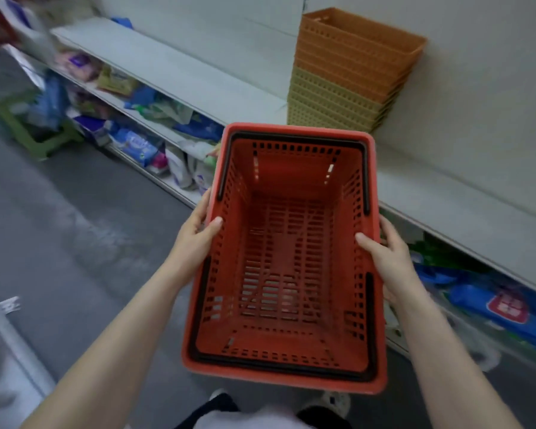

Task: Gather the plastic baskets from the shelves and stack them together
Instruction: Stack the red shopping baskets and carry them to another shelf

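Red basket (283,258) is gripped mid-frame by both hands, left (195,235) and right (387,252), fingers clamped over its long rims, kept level, likely for carrying toward the stack (350,72) at upper right.

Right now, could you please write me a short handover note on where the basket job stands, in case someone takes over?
Left hand: grips the left rim of the red basket, thumb inside.
Right hand: grips the right rim, thumb inside.
Red basket: empty, held upright over the aisle, both black handles folded down on the rim.
Stack: orange baskets nested on tan ones, standing on the shelf against the wall, just beyond the red basket.
Done: one stack built; red basket in hand.
Left: set the red basket with the stack, though it looks like a different shape, so it may not nest. No other loose baskets in view.
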### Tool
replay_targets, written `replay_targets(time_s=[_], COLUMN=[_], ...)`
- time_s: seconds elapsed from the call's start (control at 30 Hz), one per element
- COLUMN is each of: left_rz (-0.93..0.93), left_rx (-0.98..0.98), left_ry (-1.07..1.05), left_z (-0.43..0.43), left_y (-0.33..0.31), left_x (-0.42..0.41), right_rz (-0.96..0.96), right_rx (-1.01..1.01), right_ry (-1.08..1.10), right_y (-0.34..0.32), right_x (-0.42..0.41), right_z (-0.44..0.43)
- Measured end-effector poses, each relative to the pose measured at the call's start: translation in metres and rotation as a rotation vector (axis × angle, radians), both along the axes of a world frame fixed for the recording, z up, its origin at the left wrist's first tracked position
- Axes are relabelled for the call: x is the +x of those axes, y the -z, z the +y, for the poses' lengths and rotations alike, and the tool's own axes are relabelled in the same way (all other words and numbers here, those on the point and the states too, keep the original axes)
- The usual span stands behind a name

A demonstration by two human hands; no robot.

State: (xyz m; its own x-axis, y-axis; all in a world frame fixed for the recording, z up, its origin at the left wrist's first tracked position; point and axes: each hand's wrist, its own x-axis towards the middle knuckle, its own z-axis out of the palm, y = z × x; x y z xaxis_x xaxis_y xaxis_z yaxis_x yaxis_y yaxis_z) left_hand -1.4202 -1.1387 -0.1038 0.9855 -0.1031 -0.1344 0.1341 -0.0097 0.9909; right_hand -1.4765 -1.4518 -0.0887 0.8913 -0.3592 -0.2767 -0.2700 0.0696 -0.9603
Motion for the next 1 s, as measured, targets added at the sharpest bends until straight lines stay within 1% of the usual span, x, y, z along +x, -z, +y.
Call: replay_targets(time_s=[0.1, 0.2, 0.33, 0.4, 0.53, 0.63, 0.7, 0.87, 1.0], left_rz=[0.038, 0.062, 0.072, 0.067, 0.047, 0.023, -0.01, -0.036, -0.057], left_rx=[0.015, 0.03, 0.023, 0.027, 0.04, 0.054, 0.072, 0.115, 0.11], left_ry=[-0.075, -0.139, -0.235, -0.278, -0.372, -0.425, -0.455, -0.507, -0.513], left_z=[0.068, 0.123, 0.172, 0.194, 0.237, 0.267, 0.288, 0.34, 0.393], left_y=[0.008, 0.01, 0.005, 0.005, -0.004, -0.019, -0.029, -0.047, -0.05], left_x=[0.01, 0.025, 0.056, 0.08, 0.138, 0.188, 0.221, 0.306, 0.386], right_rz=[0.045, 0.085, 0.082, 0.073, 0.038, 0.014, 0.004, -0.034, -0.059], right_rx=[0.045, 0.021, -0.031, -0.024, -0.021, -0.042, -0.021, -0.01, 0.005], right_ry=[-0.079, -0.143, -0.238, -0.296, -0.391, -0.457, -0.484, -0.58, -0.591], right_y=[0.01, 0.015, 0.016, 0.014, 0.013, 0.002, -0.006, -0.029, -0.043], right_x=[0.034, 0.074, 0.137, 0.174, 0.261, 0.328, 0.373, 0.476, 0.556], right_z=[0.064, 0.117, 0.172, 0.198, 0.244, 0.278, 0.301, 0.36, 0.41])
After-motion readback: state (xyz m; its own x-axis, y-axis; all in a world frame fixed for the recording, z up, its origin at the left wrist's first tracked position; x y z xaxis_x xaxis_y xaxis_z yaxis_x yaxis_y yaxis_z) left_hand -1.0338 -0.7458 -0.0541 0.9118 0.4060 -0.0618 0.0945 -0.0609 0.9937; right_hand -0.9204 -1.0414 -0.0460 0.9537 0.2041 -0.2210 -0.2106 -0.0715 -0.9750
